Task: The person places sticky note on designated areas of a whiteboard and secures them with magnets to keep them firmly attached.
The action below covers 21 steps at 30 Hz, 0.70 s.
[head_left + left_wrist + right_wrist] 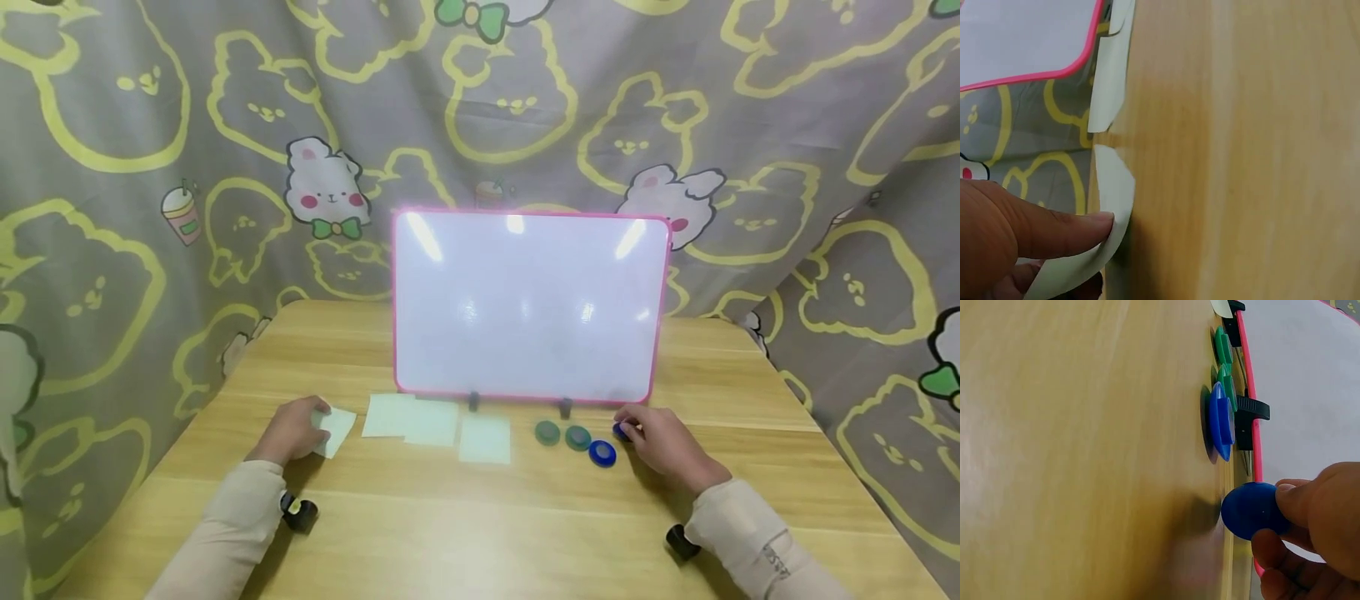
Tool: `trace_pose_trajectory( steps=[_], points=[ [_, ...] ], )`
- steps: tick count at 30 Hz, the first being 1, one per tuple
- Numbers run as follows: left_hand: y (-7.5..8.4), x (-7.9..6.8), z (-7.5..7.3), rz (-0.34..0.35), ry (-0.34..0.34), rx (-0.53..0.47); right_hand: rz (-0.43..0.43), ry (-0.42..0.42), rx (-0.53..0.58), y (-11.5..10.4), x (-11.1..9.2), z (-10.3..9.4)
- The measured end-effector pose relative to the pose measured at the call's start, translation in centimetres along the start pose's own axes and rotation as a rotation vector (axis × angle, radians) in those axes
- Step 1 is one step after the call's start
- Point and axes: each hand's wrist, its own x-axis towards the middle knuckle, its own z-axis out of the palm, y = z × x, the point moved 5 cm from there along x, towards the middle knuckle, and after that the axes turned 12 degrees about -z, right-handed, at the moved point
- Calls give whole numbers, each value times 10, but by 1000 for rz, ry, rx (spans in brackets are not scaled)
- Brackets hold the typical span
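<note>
My right hand (667,442) pinches a blue disc (1250,511) between thumb and fingers, and from the head view most of that disc is hidden behind them. In the right wrist view it sits in front of the whiteboard's pink rim, covering a stretch of it; whether it touches the table (465,533) I can't tell.

My left hand (292,429) grips a pale paper square (339,429), my thumb over its near face; the other fingers are mostly lost behind the bent sheet.

Two more sheets overlap, a left sheet (386,415) and a middle sheet (433,423), so a corner of one is covered. A separate sheet (484,439) lies just right of them.

Between my hands, before the whiteboard (525,308), lie two green discs (547,432) and a second blue disc (602,453). Glare streaks the board, which blocks part of the patterned curtain (247,125). Black clips (566,407) stand at its lower edge. My sleeves (232,517) are cut off by the frame.
</note>
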Motion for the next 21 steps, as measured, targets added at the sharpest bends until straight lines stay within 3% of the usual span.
trace_pose_trajectory(
  steps=[13,21],
  points=[
    [21,-3,-5,88,31,-101,-11,17,55,11,7,-5],
    [37,-6,-17,178,114,-177,-31,41,71,16,19,-11]
  ],
)
